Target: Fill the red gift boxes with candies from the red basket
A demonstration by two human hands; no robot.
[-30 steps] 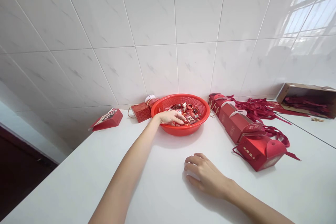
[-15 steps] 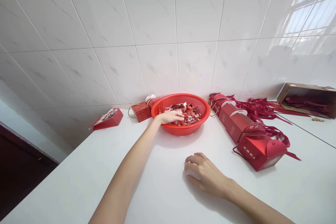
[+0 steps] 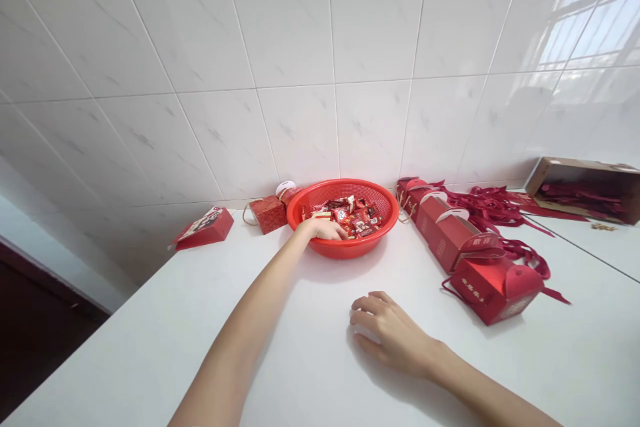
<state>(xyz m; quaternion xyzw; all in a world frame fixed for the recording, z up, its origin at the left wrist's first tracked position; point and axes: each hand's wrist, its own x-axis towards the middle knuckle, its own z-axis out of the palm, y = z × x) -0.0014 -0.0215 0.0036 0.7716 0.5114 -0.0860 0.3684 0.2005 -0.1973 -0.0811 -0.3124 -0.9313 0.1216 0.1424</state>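
Observation:
A red plastic strainer basket (image 3: 345,248) stands against the wall, holding wrapped candies (image 3: 359,220) in red and dark wrappers. My left hand (image 3: 329,229) reaches over its near left rim, fingers bent down among the candies. The fingertips are hidden, so whether they grip a candy does not show. Nearer to me, my right hand (image 3: 387,330) rests on the white table (image 3: 300,360), its fingers apart and loosely curved with nothing in them.
Right of the basket runs a row of red gift boxes (image 3: 495,287), with dark red ribbons (image 3: 487,208) behind. An open cardboard box (image 3: 590,190) lies far right. Left stand a patterned red box (image 3: 270,213) with a cord handle and a red wedge-shaped box (image 3: 205,228). A tiled wall (image 3: 300,133) rises behind.
My left hand has drawn slightly nearer within the basket, and its fingers have bent from lying over the candies to dipping down among them. My right hand has stayed in place.

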